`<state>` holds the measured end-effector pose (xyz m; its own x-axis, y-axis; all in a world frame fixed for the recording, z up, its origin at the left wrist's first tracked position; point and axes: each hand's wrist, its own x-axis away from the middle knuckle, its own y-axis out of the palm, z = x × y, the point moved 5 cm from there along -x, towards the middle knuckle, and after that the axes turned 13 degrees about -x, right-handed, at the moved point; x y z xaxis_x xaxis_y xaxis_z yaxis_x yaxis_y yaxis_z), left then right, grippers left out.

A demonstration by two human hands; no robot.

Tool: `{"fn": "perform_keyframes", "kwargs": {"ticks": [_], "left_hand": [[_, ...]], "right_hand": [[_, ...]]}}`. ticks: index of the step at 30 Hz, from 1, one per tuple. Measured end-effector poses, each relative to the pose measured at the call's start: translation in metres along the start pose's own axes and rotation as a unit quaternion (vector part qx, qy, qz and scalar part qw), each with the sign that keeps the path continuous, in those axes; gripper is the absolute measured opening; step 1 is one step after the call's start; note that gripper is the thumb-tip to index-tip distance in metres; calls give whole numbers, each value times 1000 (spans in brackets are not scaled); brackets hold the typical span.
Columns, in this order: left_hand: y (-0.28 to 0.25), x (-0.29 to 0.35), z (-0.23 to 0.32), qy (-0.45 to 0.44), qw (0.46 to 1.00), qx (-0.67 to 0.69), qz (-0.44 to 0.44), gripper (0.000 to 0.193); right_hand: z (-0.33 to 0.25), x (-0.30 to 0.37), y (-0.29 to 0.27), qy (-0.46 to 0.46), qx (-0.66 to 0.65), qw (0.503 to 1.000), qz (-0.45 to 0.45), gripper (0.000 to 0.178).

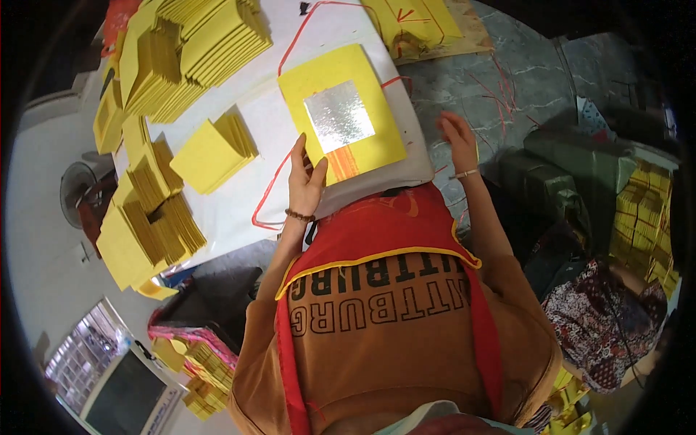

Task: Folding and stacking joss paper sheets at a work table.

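A yellow paper stack lies near the front right edge of the white table. On its top sheet are a silver foil square and an orange printed patch. My left hand touches the stack's near left corner, thumb over the paper and index finger stretched along the side; its other fingers are partly hidden. Out past the table's right edge hangs my right hand, holding nothing, its fingers loosely apart. Red string runs across the table to the left of the stack and seems to pass under it.
Folded yellow bundles and further yellow paper stacks crowd the table's left side. A smaller folded bundle lies between. Another yellow stack sits beyond. At right are dark green wrapped bundles and a person in patterned clothing.
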<state>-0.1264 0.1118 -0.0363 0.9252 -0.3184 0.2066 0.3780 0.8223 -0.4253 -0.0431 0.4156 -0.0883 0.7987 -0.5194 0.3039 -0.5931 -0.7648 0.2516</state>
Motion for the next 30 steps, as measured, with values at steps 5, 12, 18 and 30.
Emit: {"fn": "perform_keyframes", "kwargs": {"ticks": [5,12,18,30], "left_hand": [[1,1,3,-37,997,66,-6,55],[1,13,54,269,869,-415,29,55],[3,8,50,328,833,-446,-7,56],[-13,-21,34,182,958,-182,-124,17]], "right_hand": [[-51,-1,105,-319,208,894,-235,23],[-37,1,131,-347,452,763,-306,17],[-29,-8,127,-330,370,801,-334,17],[-23,-22,116,-154,158,902,-371,35]]}}
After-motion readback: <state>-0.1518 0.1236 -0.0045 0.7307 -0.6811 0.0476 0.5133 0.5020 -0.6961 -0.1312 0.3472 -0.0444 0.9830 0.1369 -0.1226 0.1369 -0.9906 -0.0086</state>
